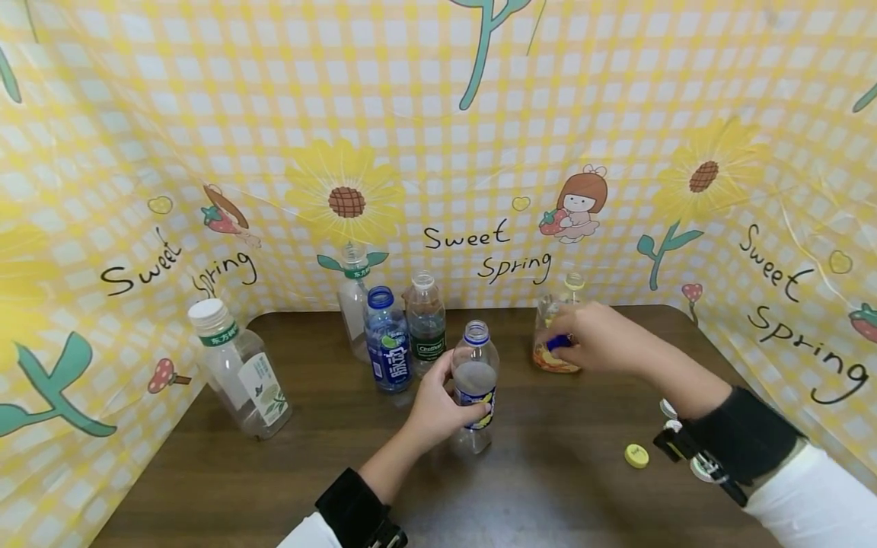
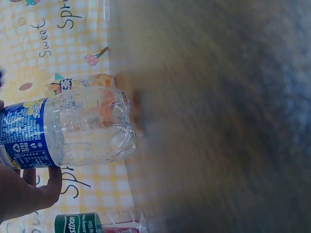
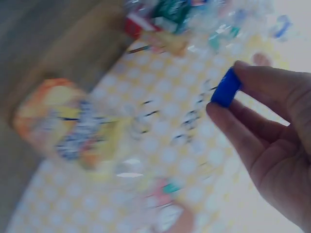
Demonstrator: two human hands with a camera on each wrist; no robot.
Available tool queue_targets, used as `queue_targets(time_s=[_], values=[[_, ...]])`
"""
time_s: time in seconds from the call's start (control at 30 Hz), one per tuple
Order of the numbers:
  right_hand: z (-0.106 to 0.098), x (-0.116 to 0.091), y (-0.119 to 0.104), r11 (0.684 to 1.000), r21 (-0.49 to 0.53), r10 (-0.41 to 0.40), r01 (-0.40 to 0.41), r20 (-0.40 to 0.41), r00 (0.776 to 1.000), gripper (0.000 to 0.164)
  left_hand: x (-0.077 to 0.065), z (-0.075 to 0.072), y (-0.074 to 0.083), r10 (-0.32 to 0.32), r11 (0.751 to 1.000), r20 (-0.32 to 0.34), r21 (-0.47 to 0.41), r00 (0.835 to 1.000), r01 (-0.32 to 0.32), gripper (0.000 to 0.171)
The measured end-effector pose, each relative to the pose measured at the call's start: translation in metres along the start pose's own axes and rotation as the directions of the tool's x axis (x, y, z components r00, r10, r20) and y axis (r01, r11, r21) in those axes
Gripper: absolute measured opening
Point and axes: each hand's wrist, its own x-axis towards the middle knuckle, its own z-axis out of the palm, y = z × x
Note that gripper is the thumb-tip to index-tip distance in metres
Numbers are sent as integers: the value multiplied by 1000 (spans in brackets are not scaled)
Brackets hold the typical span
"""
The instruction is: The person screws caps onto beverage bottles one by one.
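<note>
My left hand (image 1: 445, 399) grips a clear plastic bottle (image 1: 476, 373) with a blue and yellow label, its fingers around the label. The bottle is upright and its blue-ringed mouth has no cap on it. In the left wrist view the clear lower part of this bottle (image 2: 92, 131) shows below the label. Farther right, my right hand (image 1: 599, 339) pinches a blue bottle cap (image 3: 226, 88) between thumb and fingertips. Behind that hand stands an uncapped bottle with an orange label (image 1: 555, 364), partly hidden by it in the head view.
Left of the held bottle stand a blue-labelled bottle (image 1: 389, 350), a green-labelled bottle (image 1: 426, 327) and a clear bottle (image 1: 351, 304). A white-capped bottle (image 1: 243, 377) is at far left. A yellow cap (image 1: 636, 456) and white caps (image 1: 668, 409) lie by the right forearm. Patterned cloth (image 1: 438, 152) hangs behind.
</note>
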Motion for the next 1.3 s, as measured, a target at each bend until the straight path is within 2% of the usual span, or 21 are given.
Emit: queue_targets(time_s=[0.2,0.43,0.8,1.0,1.07,1.13,1.3], values=[[-27,41,-31,993,51,-107,108,-18,994,19,1,2,-2,13,1000,11,-15,1000,-13,74],[-33,70,-51,982,4,-190,190,46,981,20,0,4,-2,41,999,30,-7,999,-41,72],[-31,81,-59,982,-15,-182,186,134,974,19,1,4,1,19,1000,44,-2,999,-19,75],[-30,82,-59,984,-2,-178,180,153,972,18,-6,2,28,21,1000,57,-3,998,-21,71],[-30,83,-59,984,6,-178,180,157,971,18,-7,2,32,24,1000,59,-2,998,-24,69],[-30,83,-60,984,6,-175,176,162,971,18,-6,2,32,32,999,60,-5,998,-31,69],[-31,85,-62,989,-14,-145,150,186,972,18,0,3,10,36,999,52,-15,998,-35,73]])
